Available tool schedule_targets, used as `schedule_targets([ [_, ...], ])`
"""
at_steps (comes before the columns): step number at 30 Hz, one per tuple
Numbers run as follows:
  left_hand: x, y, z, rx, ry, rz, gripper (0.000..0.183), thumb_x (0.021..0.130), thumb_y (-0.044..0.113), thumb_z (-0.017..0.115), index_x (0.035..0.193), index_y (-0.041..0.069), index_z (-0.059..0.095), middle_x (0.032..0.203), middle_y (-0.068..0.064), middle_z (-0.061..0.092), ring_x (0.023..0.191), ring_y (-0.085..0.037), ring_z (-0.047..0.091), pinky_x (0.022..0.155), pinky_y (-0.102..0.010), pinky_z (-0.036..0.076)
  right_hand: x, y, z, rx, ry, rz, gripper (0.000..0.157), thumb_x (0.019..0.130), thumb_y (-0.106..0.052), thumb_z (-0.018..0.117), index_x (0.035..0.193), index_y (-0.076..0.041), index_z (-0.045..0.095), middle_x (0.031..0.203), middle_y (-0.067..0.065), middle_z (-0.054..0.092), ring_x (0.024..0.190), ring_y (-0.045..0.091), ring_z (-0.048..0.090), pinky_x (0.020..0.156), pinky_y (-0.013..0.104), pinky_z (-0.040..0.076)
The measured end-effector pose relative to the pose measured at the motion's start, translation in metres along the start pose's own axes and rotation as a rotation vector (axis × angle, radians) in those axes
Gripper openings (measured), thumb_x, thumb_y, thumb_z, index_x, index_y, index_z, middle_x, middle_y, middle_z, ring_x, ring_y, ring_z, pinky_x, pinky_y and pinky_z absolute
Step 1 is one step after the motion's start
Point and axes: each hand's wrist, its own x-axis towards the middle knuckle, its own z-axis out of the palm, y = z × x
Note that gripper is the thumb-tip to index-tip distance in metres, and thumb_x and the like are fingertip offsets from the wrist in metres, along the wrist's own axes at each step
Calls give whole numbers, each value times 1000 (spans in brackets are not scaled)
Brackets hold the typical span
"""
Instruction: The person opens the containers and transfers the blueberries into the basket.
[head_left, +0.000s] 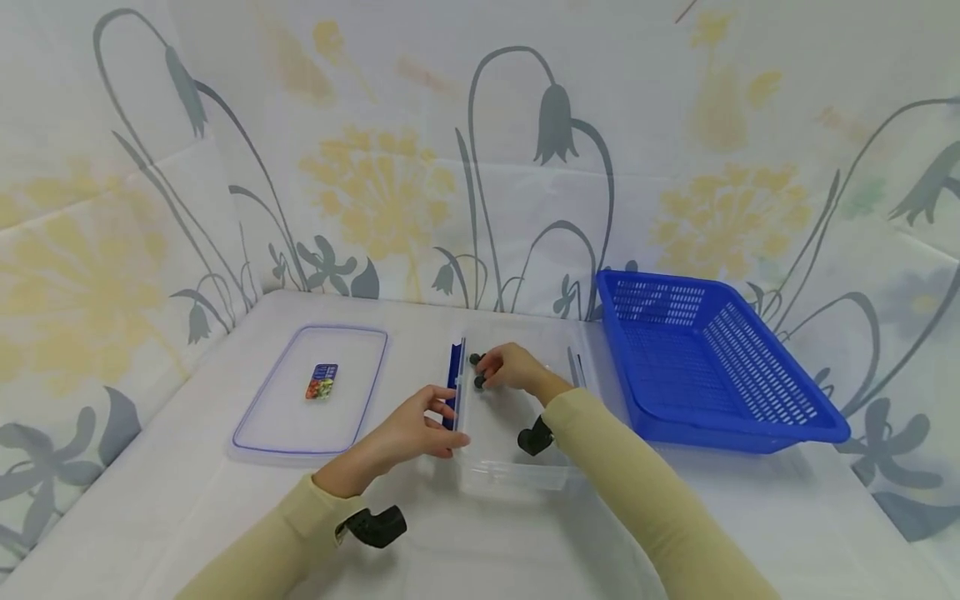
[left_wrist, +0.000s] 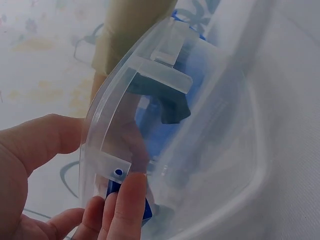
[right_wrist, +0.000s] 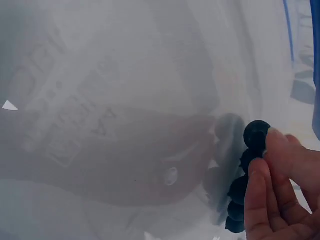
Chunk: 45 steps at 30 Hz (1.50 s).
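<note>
A clear plastic box (head_left: 517,475) lies on the white-covered table, with a blue latch (head_left: 452,367) along its left side. My left hand (head_left: 416,423) grips that side, its fingers curled at the blue latch (left_wrist: 112,188) and its thumb at the rim in the left wrist view. Inside the box, dark round balls (head_left: 479,382) sit in a row against the left wall. My right hand (head_left: 513,367) reaches in and pinches a dark ball (right_wrist: 257,133) at one end of the row. Its fingers partly hide the other balls (right_wrist: 236,210).
Left of the box lies a clear lid (head_left: 285,417) with a blue edge and a colourful label (head_left: 322,382). A blue perforated basket (head_left: 735,427) stands close by on the right. Behind the table hangs a flower-patterned sheet (head_left: 390,92).
</note>
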Motion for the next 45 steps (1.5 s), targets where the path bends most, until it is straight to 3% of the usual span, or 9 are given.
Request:
schedule_targets([
  [5, -1, -1, -1, -6, -1, 1, 71, 76, 6, 77, 134, -2, 37, 109, -14, 46, 80, -18, 60, 69, -34, 56, -1, -1, 3, -145, -26, 12, 29, 74, 3, 74, 101, -5, 70, 76, 2, 59, 71, 15, 52, 64, 24, 46],
  [14, 0, 0, 0, -19, -12, 7, 70, 76, 4, 76, 134, -2, 36, 108, -14, 46, 81, -19, 59, 68, -34, 56, -1, -2, 2, -252, -72, -6, 23, 72, -5, 79, 92, -10, 71, 80, 2, 60, 76, 15, 55, 68, 25, 48],
  [23, 2, 4, 1, -27, -12, -6, 70, 77, 5, 75, 135, -3, 36, 109, -15, 46, 81, -19, 59, 69, -34, 56, -4, -13, -19, -107, -56, -63, 26, 74, -4, 76, 98, -4, 68, 80, 4, 59, 73, 15, 53, 65, 26, 45],
  [32, 2, 1, 2, -26, 23, -40, 69, 76, 4, 76, 133, -1, 39, 109, -14, 46, 83, -22, 58, 68, -34, 56, -18, -21, -47, -87, -45, -86, 29, 80, -7, 72, 108, -2, 66, 93, 9, 59, 81, 20, 55, 76, 33, 49],
  [45, 1, 2, 2, -16, 19, -30, 70, 75, 4, 77, 133, -1, 38, 108, -14, 46, 82, -21, 57, 67, -34, 56, -39, -18, -103, -92, 4, -102, 32, 86, -9, 66, 117, -1, 60, 106, 15, 59, 100, 29, 53, 90, 44, 44],
])
